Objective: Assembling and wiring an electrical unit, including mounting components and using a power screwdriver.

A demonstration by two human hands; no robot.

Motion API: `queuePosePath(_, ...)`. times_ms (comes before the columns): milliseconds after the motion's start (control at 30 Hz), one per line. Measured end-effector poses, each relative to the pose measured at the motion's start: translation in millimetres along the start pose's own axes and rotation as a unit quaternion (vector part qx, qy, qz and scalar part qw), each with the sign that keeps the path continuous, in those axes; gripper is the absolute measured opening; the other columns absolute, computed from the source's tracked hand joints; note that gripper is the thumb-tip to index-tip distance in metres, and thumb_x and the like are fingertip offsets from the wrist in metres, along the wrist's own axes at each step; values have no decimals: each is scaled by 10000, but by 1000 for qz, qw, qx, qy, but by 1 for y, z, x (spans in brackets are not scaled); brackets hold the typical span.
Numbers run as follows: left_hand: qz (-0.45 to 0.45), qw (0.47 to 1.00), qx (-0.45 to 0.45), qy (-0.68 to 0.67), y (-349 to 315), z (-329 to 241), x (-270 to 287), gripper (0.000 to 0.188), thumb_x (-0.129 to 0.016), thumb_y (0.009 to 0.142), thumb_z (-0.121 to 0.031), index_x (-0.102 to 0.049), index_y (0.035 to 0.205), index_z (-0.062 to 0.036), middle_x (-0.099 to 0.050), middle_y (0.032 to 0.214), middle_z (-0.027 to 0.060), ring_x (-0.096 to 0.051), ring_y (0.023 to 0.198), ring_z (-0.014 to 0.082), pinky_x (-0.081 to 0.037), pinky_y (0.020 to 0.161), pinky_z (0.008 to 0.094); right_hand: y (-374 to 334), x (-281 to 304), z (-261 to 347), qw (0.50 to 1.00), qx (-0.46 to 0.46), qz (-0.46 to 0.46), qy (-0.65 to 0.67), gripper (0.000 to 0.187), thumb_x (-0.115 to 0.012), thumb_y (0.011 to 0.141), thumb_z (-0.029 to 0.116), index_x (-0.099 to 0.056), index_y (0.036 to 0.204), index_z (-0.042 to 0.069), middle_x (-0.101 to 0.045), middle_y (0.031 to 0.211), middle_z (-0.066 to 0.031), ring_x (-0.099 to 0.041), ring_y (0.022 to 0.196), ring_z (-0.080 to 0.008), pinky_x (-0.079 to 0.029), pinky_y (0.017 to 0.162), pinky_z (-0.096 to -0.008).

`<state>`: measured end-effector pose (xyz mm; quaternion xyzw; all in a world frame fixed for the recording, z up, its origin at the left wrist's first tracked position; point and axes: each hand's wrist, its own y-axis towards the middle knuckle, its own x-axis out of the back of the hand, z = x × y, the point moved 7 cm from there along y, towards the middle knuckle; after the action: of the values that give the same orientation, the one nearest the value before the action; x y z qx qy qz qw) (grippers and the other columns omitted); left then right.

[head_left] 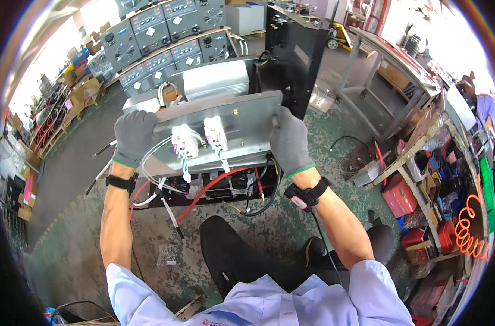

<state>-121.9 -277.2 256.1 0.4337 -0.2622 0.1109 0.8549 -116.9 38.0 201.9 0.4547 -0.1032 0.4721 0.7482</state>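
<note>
A grey metal panel (253, 122) spans the space between my two gloved hands, tilted above an opened machine frame. My left hand (134, 137) is closed round the panel's left end. At the right end, my right hand (291, 140) grips the panel's edge, its fingers partly behind the metal. Two white electrical modules (216, 134) are mounted on the panel, with white wires running from them. Below lies the machine's open base (236, 182), where a thick red cable (207, 191) and black cables run. The panel hides part of the inside.
Several grey power units (149, 32) are stacked behind the machine, beside a tall black cabinet (293, 60). To the right stand a metal trolley table (383, 46) and a crowded shelf (421, 201) with an orange coiled hose (470, 228). A small plastic bag (167, 255) lies on the floor.
</note>
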Motion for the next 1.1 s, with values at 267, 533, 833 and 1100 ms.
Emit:
queuePosePath(267,5,1000,1,-4,9,0,-42,104,-589,751,-241,-568,769,-141,-533,668,33,-581,641,239,-438,548,388,-39,43,37,992,111,42,-42,274,-592,837,66,-554,1105,29,-644,982,-195,-653,831,-385,-524,741,-478)
queuePosePath(533,-31,999,3,-33,20,6,-53,127,-632,669,-235,-579,756,-159,-530,660,22,-585,630,223,-445,534,382,-11,41,-29,994,74,54,54,441,-603,849,70,-466,1265,18,-650,996,-245,-644,842,-434,-527,703,-453)
queuePosePath(833,-84,994,-11,-66,39,-15,-62,128,-636,721,-259,-563,736,-155,-518,644,30,-578,616,222,-441,514,369,-44,-20,-86,986,13,157,-56,212,-493,895,100,-513,1088,16,-627,817,-272,-596,794,-484,-475,658,-538)
queuePosePath(1100,28,993,24,-112,49,-14,-79,241,-633,766,-298,-574,878,-93,-570,753,70,-602,717,278,-460,612,386,-50,-16,-78,983,-39,179,16,308,-543,873,75,-513,1176,27,-637,927,-268,-607,861,-461,-500,710,-492)
